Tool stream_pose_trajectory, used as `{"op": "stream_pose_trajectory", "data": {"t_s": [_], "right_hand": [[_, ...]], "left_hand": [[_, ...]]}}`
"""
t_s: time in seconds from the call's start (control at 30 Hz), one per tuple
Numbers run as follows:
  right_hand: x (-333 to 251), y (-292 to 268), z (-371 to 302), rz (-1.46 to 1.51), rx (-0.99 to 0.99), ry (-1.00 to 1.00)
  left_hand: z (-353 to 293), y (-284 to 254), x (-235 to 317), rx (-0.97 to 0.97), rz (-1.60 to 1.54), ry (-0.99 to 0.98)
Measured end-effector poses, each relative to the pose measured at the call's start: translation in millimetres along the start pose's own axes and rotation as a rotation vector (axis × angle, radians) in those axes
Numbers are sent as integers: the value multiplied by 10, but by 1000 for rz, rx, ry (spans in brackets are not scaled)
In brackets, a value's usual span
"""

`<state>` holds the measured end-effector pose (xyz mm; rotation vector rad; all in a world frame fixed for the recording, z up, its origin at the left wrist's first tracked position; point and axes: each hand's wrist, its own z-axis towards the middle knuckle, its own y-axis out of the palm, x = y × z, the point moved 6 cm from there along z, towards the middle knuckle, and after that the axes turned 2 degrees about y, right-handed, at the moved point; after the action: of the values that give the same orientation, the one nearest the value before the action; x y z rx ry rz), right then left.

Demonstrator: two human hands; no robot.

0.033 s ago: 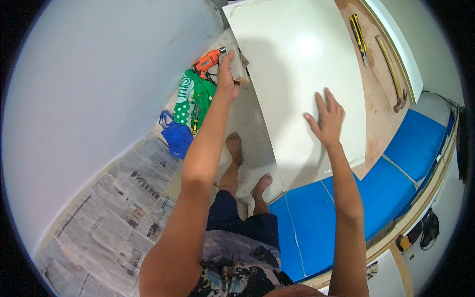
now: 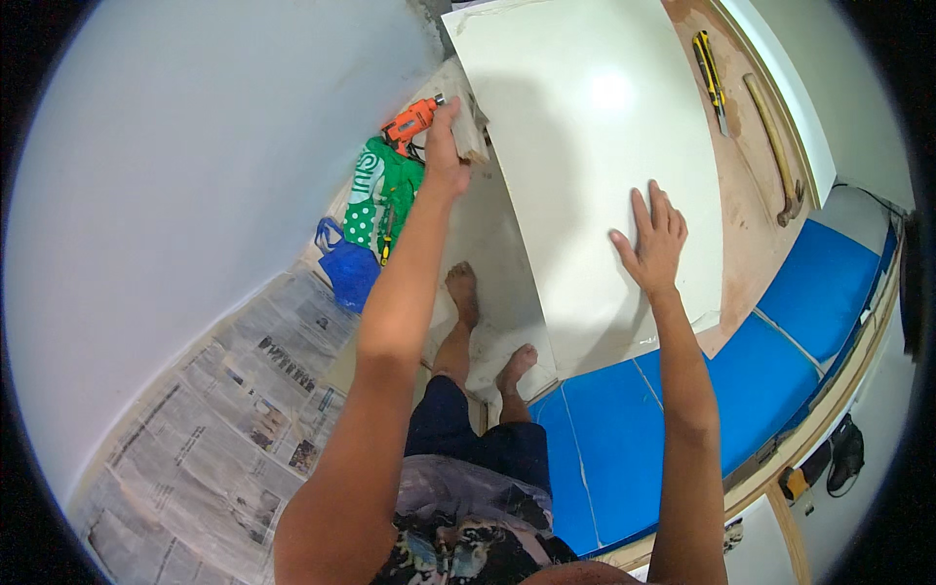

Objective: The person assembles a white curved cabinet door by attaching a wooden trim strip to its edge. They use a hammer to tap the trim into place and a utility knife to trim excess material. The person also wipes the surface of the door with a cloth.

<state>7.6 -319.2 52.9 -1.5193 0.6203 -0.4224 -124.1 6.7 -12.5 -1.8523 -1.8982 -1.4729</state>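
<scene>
My left hand [image 2: 447, 161] is closed around a short piece of wood [image 2: 472, 136] beside the left edge of a large white sheet [image 2: 585, 175]. Its fingers are partly hidden behind the wood. Palm down, with fingers spread, my right hand [image 2: 658, 244] rests on the sheet towards its right side. The sheet lies over a brown wooden board [image 2: 736, 195]. On that board, right of the sheet, are a yellow and black utility knife [image 2: 710, 78] and a claw hammer [image 2: 775, 146] with a wooden handle.
An orange power drill [image 2: 409, 122] lies by the wall, near a green bag [image 2: 395, 190], a yellow-handled screwdriver [image 2: 387, 249] and a small blue bag [image 2: 349, 273]. Newspaper [image 2: 234, 419] covers the lower left. Blue panels [image 2: 624, 448] stretch below the board. My bare feet are on the floor.
My right hand has shifted slightly right and towards me on the sheet. My left hand, still on the wood, has barely moved.
</scene>
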Motion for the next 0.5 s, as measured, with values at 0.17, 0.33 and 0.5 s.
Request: {"op": "stream_pose_trajectory", "data": {"t_s": [0.17,0.33,0.5], "right_hand": [[-21,-23,17,-6,-9,-3],[18,15,16,0,-5,-4],[10,13,17,9,18,-16]], "left_hand": [[666,39,287,-73,58,96],[1145,240,565,-31,220,309],[923,343,519,-7,290,428]]}}
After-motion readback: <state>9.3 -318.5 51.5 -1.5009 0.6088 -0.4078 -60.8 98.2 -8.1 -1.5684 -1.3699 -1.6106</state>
